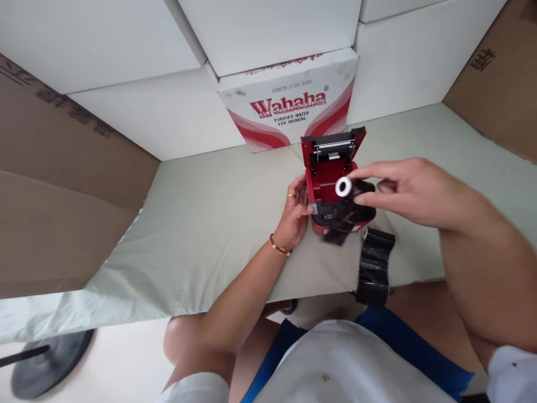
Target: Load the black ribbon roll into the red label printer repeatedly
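Note:
A small red and black printer (321,229) stands on the cloth-covered table with its lid (334,148) raised, showing a red hollow inside. My left hand (297,211) grips its left side, thumb on the grey tab at the front corner and fingers behind. Over the printer's right part, my right hand (403,187) pinches a small paper roll (343,187) between thumb and fingers. The roll's white end with a dark core hole faces left. Crumpled black film (340,224) hangs below it, blurred, covering part of the printer's front. I cannot tell whether the roll touches the printer.
A black-wrapped pack of rolls (375,266) lies right of the printer, at the table's front edge. Behind stands a white and red Wahaha carton (293,106) against white boxes (277,33). Brown cardboard walls (62,184) flank the pale green cloth (201,224).

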A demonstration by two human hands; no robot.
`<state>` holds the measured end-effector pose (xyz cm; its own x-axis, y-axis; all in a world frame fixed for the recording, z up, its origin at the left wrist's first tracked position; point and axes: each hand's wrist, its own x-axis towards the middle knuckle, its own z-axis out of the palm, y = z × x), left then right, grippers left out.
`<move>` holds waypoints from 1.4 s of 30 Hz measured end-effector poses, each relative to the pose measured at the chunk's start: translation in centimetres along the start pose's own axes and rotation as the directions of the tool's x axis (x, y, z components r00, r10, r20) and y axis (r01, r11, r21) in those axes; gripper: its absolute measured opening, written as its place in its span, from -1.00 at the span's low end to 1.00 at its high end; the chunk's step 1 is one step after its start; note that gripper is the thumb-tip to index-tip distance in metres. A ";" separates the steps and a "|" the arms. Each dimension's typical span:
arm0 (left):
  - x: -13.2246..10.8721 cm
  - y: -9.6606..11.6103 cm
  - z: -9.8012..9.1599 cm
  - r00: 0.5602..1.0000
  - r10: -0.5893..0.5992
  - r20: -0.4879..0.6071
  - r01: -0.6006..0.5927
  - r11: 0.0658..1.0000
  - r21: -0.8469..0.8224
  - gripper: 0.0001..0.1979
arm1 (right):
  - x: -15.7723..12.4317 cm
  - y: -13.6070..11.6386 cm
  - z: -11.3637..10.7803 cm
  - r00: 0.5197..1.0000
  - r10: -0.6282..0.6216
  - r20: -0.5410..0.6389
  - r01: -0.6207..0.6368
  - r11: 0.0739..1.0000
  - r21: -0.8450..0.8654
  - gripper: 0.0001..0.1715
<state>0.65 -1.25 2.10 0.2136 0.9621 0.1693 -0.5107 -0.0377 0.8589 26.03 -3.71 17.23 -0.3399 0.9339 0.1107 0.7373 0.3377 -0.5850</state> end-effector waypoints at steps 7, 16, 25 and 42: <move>-0.5 -0.8 -0.2 0.994 0.103 -0.017 -0.100 0.985 0.142 -0.18 | 4.9 -2.1 6.2 0.994 0.102 -0.034 -0.107 0.892 -0.439 -0.60; -2.5 1.5 0.1 0.800 0.486 0.354 -0.570 0.427 0.702 -0.59 | 7.3 0.7 7.6 0.996 -0.032 -0.088 -0.009 0.906 -0.422 -0.73; -2.9 1.8 0.9 0.683 0.501 0.531 -0.696 0.230 0.680 -0.56 | 3.7 -1.6 3.6 0.833 0.042 -0.551 0.023 0.994 0.111 -0.67; -3.1 1.9 1.6 0.586 0.593 0.552 -0.648 -0.066 0.758 -0.71 | 1.3 2.9 5.7 0.830 -0.181 -0.528 0.308 0.937 0.164 -0.55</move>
<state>0.40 -4.71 3.98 0.2823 0.3923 0.8755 0.5266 -0.8262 0.2004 24.36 -2.19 11.10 -0.1071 0.7760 0.6216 0.4901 0.5852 -0.6460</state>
